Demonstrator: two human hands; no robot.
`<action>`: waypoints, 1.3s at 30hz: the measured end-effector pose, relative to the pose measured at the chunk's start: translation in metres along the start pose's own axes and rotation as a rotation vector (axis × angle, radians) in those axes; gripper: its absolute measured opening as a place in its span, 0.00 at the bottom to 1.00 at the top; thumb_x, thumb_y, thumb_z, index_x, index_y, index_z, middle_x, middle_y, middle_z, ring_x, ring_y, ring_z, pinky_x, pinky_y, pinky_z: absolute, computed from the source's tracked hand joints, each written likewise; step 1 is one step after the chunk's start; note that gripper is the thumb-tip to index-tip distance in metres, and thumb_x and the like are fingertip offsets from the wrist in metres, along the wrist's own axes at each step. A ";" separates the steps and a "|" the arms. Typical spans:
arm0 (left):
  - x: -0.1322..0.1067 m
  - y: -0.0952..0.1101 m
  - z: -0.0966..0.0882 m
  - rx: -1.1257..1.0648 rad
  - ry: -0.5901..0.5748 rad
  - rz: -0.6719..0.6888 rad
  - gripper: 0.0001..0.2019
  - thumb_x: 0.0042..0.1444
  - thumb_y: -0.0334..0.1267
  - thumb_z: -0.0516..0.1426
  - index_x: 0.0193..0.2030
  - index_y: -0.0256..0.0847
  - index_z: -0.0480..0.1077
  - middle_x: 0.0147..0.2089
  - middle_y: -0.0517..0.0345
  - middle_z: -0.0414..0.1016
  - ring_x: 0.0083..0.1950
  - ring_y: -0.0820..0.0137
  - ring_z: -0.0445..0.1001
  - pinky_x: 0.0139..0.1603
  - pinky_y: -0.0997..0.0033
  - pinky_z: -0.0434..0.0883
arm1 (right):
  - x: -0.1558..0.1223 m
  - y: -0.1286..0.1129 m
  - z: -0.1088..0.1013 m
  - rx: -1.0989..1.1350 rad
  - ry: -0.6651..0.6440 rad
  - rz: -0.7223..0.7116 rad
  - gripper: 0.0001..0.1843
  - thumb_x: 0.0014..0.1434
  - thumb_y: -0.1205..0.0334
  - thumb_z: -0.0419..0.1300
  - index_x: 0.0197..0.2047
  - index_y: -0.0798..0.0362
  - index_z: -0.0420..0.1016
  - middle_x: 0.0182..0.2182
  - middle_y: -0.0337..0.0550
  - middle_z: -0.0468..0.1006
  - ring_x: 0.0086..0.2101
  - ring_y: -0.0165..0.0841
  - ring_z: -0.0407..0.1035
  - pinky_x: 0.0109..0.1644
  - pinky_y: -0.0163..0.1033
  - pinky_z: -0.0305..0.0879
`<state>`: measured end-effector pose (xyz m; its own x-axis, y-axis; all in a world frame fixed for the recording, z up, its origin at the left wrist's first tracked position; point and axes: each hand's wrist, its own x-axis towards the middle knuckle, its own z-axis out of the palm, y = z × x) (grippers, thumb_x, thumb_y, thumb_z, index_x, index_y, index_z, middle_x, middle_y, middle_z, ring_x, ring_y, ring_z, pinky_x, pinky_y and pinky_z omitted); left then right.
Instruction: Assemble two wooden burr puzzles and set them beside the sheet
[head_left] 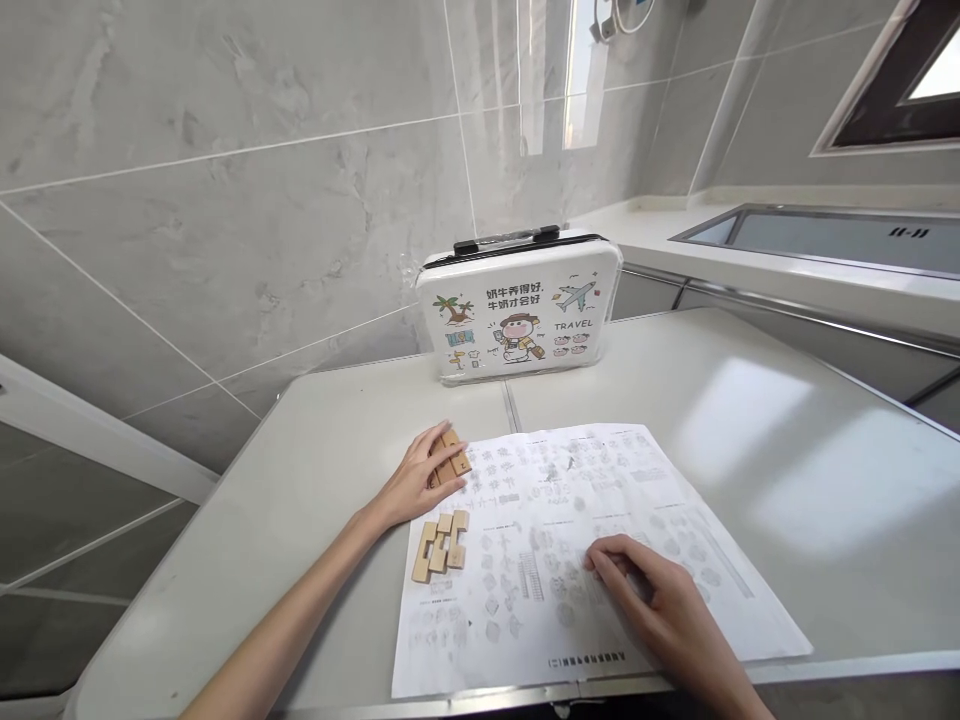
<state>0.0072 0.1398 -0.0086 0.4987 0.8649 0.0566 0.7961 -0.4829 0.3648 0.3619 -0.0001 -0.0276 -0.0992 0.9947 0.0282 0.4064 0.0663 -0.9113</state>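
Note:
My left hand (425,472) is at the left edge of a printed paper sheet (637,600), its fingers and thumb around a group of flat wooden puzzle pieces (459,462). Dark marks show on those pieces, and the fingers partly cover them. Just nearer to me, several notched wooden puzzle pieces (442,545) lie side by side on the paper. On the right part of the sheet rests my right hand (652,595), fingers curled in and thumb against the index finger. Nothing shows in it.
A white carry case (517,310) with cartoon prints and a black handle stands at the back of the white folding table (337,410), near a grey tiled wall (300,220). To the right are a light counter (787,265) and a window (915,80).

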 end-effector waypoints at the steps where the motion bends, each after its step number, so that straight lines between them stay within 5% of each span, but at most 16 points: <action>1: 0.003 0.000 0.001 -0.010 0.008 -0.010 0.29 0.69 0.57 0.56 0.73 0.54 0.64 0.82 0.50 0.45 0.80 0.48 0.48 0.77 0.42 0.58 | 0.000 0.000 0.000 0.001 -0.002 -0.002 0.19 0.73 0.45 0.54 0.40 0.48 0.78 0.35 0.44 0.82 0.36 0.39 0.76 0.36 0.37 0.69; 8: 0.019 0.003 0.005 -0.080 0.055 -0.047 0.31 0.65 0.59 0.60 0.72 0.53 0.64 0.74 0.52 0.63 0.75 0.51 0.56 0.75 0.44 0.60 | 0.002 0.008 -0.001 0.005 -0.029 -0.011 0.18 0.73 0.45 0.54 0.40 0.48 0.78 0.36 0.43 0.82 0.37 0.39 0.76 0.38 0.38 0.70; 18: 0.022 0.004 0.013 0.007 0.100 -0.097 0.32 0.63 0.61 0.60 0.72 0.58 0.64 0.74 0.58 0.65 0.73 0.49 0.56 0.74 0.39 0.56 | 0.005 0.009 -0.001 0.038 -0.049 -0.017 0.18 0.73 0.46 0.54 0.41 0.47 0.77 0.37 0.43 0.82 0.37 0.38 0.77 0.39 0.38 0.71; 39: 0.015 0.004 0.002 -0.019 0.124 -0.111 0.34 0.66 0.61 0.58 0.74 0.51 0.60 0.74 0.49 0.64 0.74 0.50 0.58 0.71 0.44 0.64 | 0.005 0.004 -0.003 0.008 -0.011 -0.050 0.20 0.72 0.45 0.54 0.38 0.49 0.79 0.34 0.45 0.82 0.34 0.39 0.77 0.35 0.38 0.72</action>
<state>0.0184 0.1502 -0.0085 0.3613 0.9234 0.1293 0.8367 -0.3823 0.3923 0.3656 0.0050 -0.0303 -0.1286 0.9893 0.0692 0.3938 0.1150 -0.9120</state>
